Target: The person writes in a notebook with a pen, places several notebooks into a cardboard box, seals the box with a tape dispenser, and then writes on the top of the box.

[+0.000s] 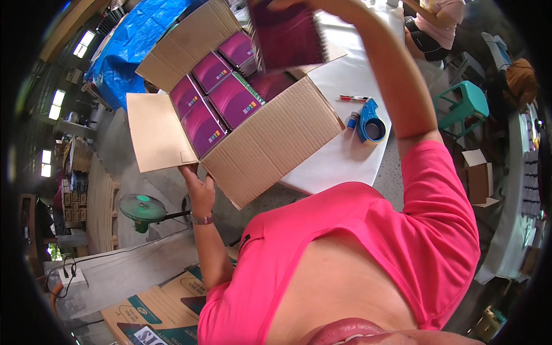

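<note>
An open cardboard box [273,144] stands at the table's near left, packed with several purple spiral notebooks [233,100]. At the box's near left corner, below the flap, my left hand [199,190] grips the cardboard; its fingertips are hidden behind it. Above the far right side of the box, my right hand [296,3] holds up a purple spiral notebook [290,37] by its upper part. That notebook is slightly blurred, and the frame's top edge cuts off part of my hand.
On the white table [322,167] lie a blue tape dispenser [371,123], a small blue-labelled item [352,121] and a red pen [352,98]. A green fan [142,208] stands left, a teal stool [463,108] right. Another person [440,26] is at the far right.
</note>
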Motion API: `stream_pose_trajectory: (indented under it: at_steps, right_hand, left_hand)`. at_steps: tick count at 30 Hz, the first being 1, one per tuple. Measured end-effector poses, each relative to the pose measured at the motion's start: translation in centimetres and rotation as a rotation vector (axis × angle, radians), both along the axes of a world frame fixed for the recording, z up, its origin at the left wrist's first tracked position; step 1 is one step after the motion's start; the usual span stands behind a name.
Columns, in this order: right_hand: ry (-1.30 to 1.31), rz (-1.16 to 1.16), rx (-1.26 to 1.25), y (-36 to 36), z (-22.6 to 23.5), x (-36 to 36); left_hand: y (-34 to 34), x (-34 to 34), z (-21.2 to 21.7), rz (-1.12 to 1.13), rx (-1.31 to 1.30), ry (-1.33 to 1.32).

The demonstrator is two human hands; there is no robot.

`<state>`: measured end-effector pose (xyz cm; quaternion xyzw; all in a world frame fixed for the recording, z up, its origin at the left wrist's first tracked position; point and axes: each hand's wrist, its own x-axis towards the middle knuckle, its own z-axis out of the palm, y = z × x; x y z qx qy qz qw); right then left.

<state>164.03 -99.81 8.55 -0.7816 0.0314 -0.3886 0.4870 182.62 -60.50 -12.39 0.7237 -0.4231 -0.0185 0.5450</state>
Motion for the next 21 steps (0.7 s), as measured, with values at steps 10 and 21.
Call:
stream_pose_trajectory:
  at_steps: [10,21]
  right_hand:
    - [0.048,-0.613,-0.664,2.3,-16.6,7.7]
    - [-0.074,0.412,0.516,2.7,-17.9,2.7]
  left_hand:
    - [0.4,0.6,0.1,0.093,0.348,-0.429]
    - [-3.9,2.6,-1.1,0.022,-0.116,-0.409]
